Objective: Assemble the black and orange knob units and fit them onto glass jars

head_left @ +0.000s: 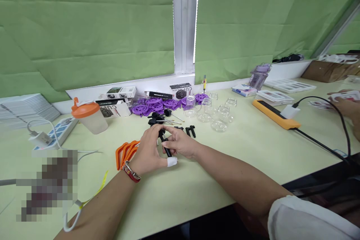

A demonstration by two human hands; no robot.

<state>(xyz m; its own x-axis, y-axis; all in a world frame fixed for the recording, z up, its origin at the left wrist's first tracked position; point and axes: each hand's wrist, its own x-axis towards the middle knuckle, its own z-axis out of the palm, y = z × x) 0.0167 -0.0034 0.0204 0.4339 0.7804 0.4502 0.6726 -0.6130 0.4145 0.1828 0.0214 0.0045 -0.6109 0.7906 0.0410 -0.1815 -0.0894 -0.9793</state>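
Head view. Between both hands, over the desk [213,183]: a slender black part [167,149], tilted, with a little bright metal showing along its upper stretch; contact with the desk impossible to judge. Left hand [149,145] arched around the far side, fingers bent at the upper end, white-wrapped thumb stretched out near the lower end; impossible to tell how firmly gripping. Right hand [181,143] mostly closed, with thumb and fingertips pinching the part from the side.

Stage, judged from the layout: one piece under work, seemingly midway; unclear whether being fitted, turned or merely steadied. On the held part, no jar or orange handle visible.

Apparently not yet joined to it: just beyond the hands, a cluster of black knobs [168,112] with metal rods [165,120]; to the right of these, small black pegs [192,131], loose; beside the left hand, overlapping orange handles [120,155]. Farther back, a group of clear jars [206,111], next to a heap of purple pieces [153,103]. Near the heap, printed boxes [181,93]. Recognisable finished examples: none.
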